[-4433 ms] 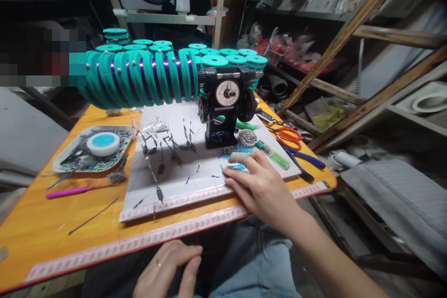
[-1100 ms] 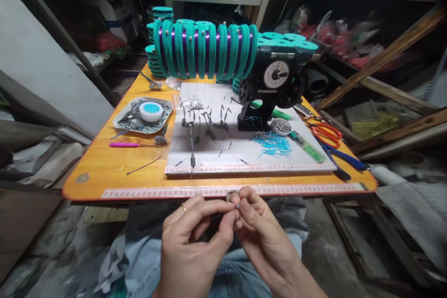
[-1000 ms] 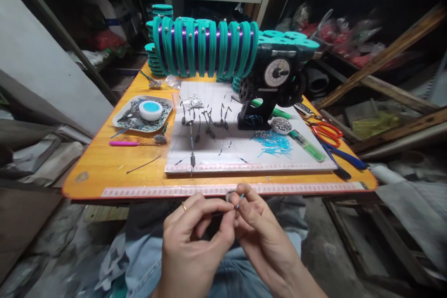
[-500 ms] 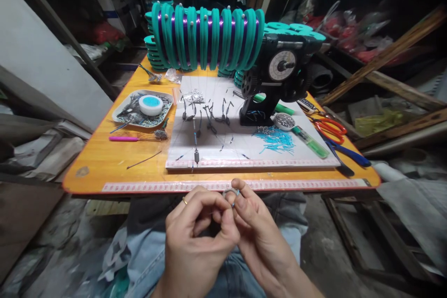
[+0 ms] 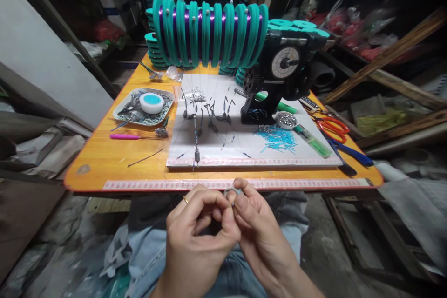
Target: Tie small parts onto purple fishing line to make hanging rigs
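Note:
Above my lap, at the table's front edge, my two hands meet at the fingertips. My left hand [image 5: 200,237], with a ring on one finger, is closed in a pinch of thumb and forefinger; what lies in that pinch is too small to make out. Thumb and fingers of my right hand [image 5: 261,228] are closed on a small pale blue-grey loop [image 5: 230,191], partly hidden by the fingertips. Beyond them, fine lines run down from a row of teal spools [image 5: 206,32] wound with purple thread. Small dark weights [image 5: 197,155] hang on these lines over a white board [image 5: 240,156].
A black winder with a dial [image 5: 284,63] stands behind. On the right lie blue tubes [image 5: 277,140], a bowl of metal beads [image 5: 286,120], a green cutter [image 5: 314,142], orange-handled scissors [image 5: 333,128] and blue-handled pliers [image 5: 354,153]. A tray [image 5: 120,114] and pink-handled tool [image 5: 124,137] lie left.
The view has shifted slightly, so the table and spools sit a little differently in it. Both hands keep nearly the same pinch, with only a slight movement at the fingertips.

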Tool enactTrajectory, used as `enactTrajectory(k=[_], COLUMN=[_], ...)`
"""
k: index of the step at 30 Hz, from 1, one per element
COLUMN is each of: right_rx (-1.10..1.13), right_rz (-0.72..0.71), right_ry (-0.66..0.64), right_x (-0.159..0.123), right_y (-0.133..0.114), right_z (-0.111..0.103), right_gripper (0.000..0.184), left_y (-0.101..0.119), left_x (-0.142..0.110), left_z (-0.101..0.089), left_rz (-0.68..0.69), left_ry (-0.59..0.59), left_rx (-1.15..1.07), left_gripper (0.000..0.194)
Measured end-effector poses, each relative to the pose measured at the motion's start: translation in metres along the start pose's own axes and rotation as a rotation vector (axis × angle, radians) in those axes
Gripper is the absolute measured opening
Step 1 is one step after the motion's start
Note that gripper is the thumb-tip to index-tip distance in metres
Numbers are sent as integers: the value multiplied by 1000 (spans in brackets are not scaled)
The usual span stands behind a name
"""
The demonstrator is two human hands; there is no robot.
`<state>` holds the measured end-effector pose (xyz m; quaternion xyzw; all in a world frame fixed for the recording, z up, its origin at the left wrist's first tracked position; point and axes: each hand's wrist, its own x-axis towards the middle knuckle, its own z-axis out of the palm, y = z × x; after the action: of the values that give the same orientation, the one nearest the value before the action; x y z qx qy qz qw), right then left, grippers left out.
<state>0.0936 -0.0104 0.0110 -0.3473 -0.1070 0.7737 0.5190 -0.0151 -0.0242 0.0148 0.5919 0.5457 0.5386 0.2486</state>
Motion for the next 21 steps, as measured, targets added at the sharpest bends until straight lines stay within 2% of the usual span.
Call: enactTrajectory(k=[9,21], right_rx=[2,46], right_rz=[-51,-18], right_ry=[13,-48], right_x=[-1,0], right_y=[3,4], right_z=[-1,2], right_gripper=[49,43], left_y=[1,-1], left_x=[1,0], left_z=[-1,-3], left_rz=[64,35], left_ry=[-9,-22], left_rx=[60,45], left_gripper=[18,18])
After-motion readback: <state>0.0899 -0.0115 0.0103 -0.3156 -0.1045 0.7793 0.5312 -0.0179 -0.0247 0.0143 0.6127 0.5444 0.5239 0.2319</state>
